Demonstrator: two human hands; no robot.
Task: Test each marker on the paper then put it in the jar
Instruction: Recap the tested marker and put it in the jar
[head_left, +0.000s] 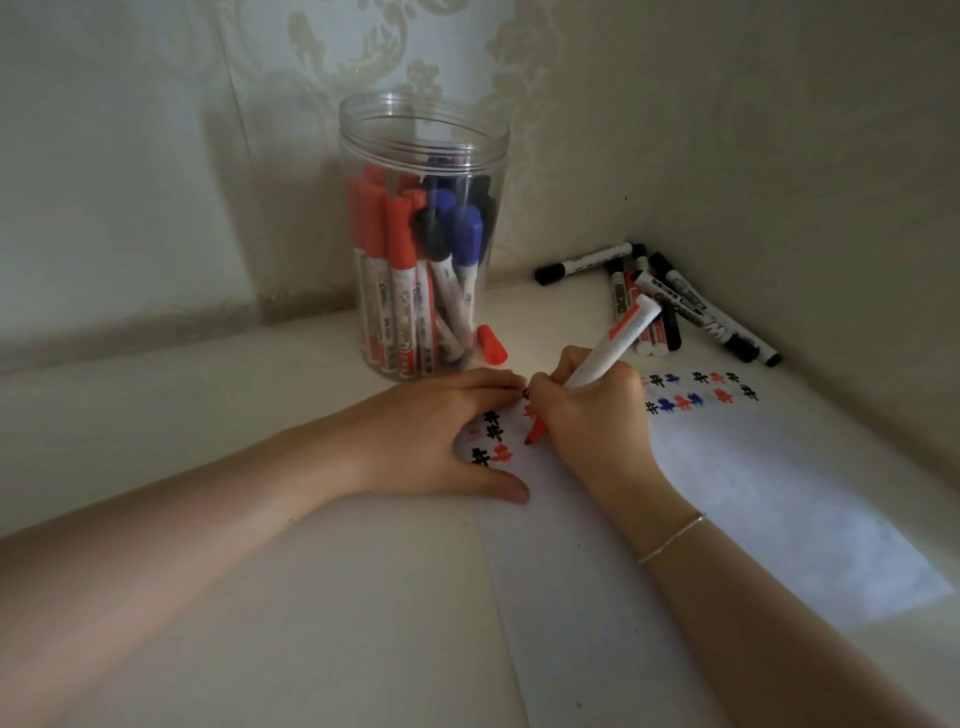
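Right hand (592, 410) grips a red marker (613, 348), fingers curled round the white barrel, the red tip angled down onto the paper (753, 519) just beside a small red mark. The barrel's back end tilts up and away toward the far corner. Left hand (431, 436) lies flat, fingers straight and spread, pressing the paper's left edge down onto the tabletop (260, 597), thumb stretched along the near side; its fingertips almost meet the right hand's knuckles. Between the two hands sit black and red test marks (491, 441), and a second cluster of marks (696, 392) in black, red and blue runs along the paper's far edge. Behind the hands the clear jar (423, 156) stands upright and open, holding red, blue and black capped markers standing on end. A loose red cap (492, 344) lies on the tabletop right against the jar's base. Over in the corner a heap of markers (670, 301), mostly black-capped, lies criss-crossed against the wall. A thin bracelet (672, 538) circles the right wrist.
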